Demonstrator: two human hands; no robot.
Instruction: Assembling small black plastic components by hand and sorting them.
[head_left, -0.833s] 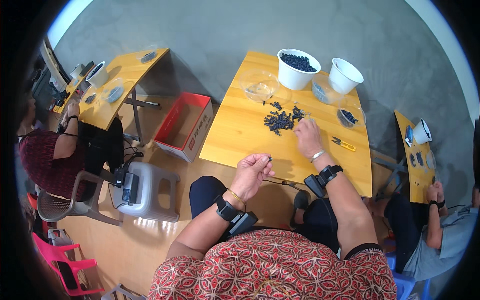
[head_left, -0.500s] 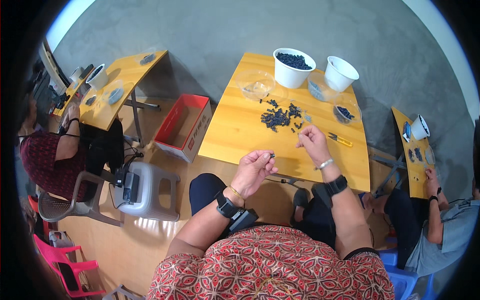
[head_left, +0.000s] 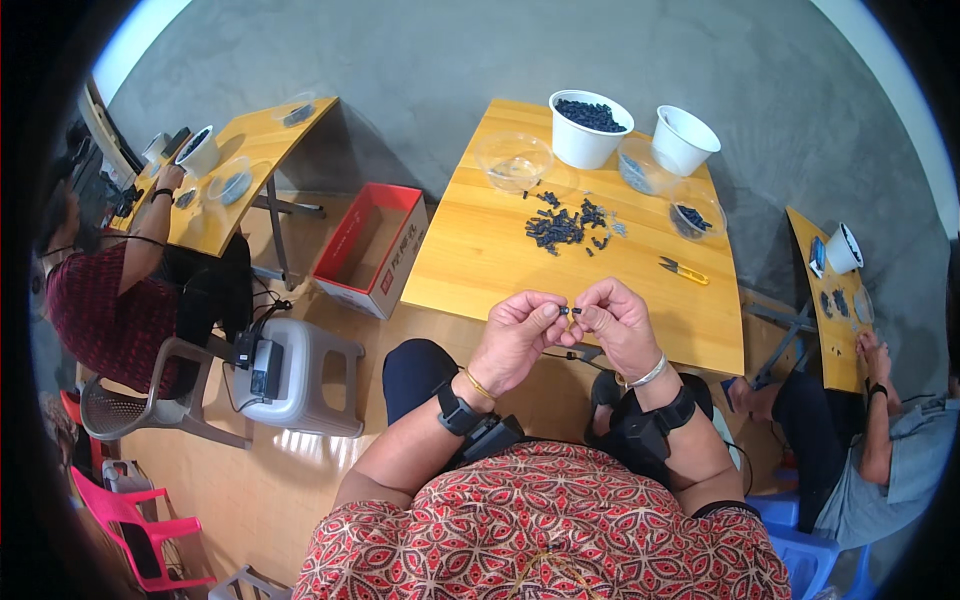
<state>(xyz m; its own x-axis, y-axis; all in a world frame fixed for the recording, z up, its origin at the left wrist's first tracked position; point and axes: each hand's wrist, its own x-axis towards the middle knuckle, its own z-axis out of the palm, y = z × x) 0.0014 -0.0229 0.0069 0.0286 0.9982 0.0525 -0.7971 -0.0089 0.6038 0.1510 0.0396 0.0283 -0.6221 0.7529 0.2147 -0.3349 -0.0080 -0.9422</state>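
Pinching one small dark part [head_left: 571, 312] between them, the left hand [head_left: 515, 335] and right hand [head_left: 618, 325] meet fingertip to fingertip just above the near edge of the bench [head_left: 470, 255], fingers pressed together on it. Joining or fitting such a tiny piece likely goes best with both grips close and steady. Behind a loose pile of dark parts [head_left: 562, 226], one white tub [head_left: 589, 128] is full of them, the other white tub [head_left: 683, 139] looks empty, and a clear bowl [head_left: 696, 211] holds a few.
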